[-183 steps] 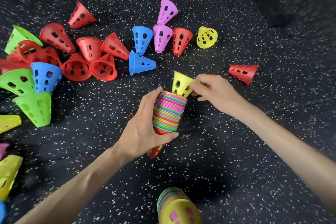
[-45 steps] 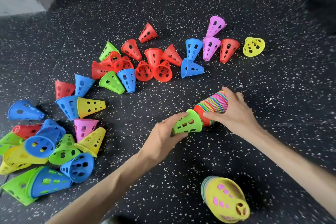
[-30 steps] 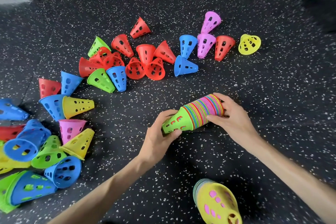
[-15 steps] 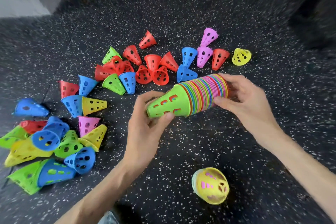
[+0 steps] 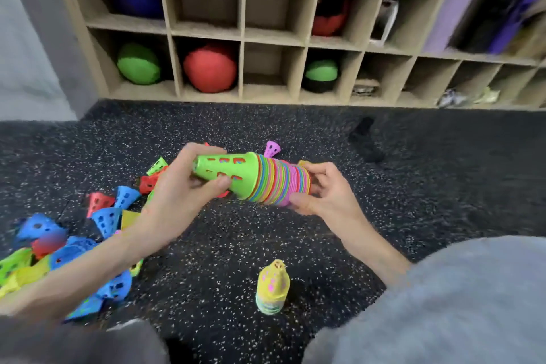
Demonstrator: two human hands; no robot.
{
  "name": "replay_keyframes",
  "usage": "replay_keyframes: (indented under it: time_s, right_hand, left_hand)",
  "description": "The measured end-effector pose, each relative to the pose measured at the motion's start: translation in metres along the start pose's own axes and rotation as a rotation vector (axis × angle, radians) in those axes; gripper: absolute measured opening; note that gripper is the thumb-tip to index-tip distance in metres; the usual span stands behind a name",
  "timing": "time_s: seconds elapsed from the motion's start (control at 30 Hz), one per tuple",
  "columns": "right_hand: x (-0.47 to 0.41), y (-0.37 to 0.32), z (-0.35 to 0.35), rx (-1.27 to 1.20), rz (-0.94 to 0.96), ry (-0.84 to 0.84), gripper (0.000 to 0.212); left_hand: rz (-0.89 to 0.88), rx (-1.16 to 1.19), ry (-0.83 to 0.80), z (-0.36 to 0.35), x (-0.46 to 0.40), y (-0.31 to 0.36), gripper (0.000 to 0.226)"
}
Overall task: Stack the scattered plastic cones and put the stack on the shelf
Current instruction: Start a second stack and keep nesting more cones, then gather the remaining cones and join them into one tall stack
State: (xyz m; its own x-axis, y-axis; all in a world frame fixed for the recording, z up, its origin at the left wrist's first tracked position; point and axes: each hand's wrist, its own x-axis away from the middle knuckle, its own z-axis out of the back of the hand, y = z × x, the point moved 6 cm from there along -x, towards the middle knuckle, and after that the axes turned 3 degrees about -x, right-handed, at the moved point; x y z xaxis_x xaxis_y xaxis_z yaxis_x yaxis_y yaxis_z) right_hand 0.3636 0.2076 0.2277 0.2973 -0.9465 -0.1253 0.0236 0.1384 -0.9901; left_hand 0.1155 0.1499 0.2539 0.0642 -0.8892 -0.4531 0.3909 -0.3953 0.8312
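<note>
Cone stack (image 5: 266,182) held sideways above the floor (image 5: 413,174), green tip pointing left. Left hand (image 5: 180,195) fingers clamped on the tip cone; right hand (image 5: 328,195) fingers clamped on the wide end. Second stack (image 5: 272,287) upright, near. Loose cones (image 5: 106,217) left. Shelf (image 5: 266,35) far.

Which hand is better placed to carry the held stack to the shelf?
Probably the right hand: it grips the wide end of the cone stack, where most cones sit. The left hand holds only the narrow green tip. The shelf lies straight ahead.
</note>
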Motion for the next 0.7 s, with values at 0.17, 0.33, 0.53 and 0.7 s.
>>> replay_keyframes:
  time_s: [0.17,0.33,0.53,0.7]
  right_hand:
    - [0.031,0.007,0.0,-0.088,-0.057,0.033,0.052]
    - [0.048,0.04,-0.001,-0.133,-0.136,-0.02,0.059]
    - [0.056,0.085,-0.008,-0.134,-0.186,-0.03,0.064]
    - [0.061,0.123,-0.019,-0.009,-0.177,-0.049,0.068]
  left_hand:
    - [0.031,-0.003,-0.05,0.003,0.013,0.02,0.036]
    - [0.072,0.039,-0.067,-0.008,0.032,0.009,0.035]
    - [0.216,0.162,0.014,-0.023,0.06,-0.025,0.045]
    - [0.295,0.201,0.1,-0.036,0.072,-0.049,0.042]
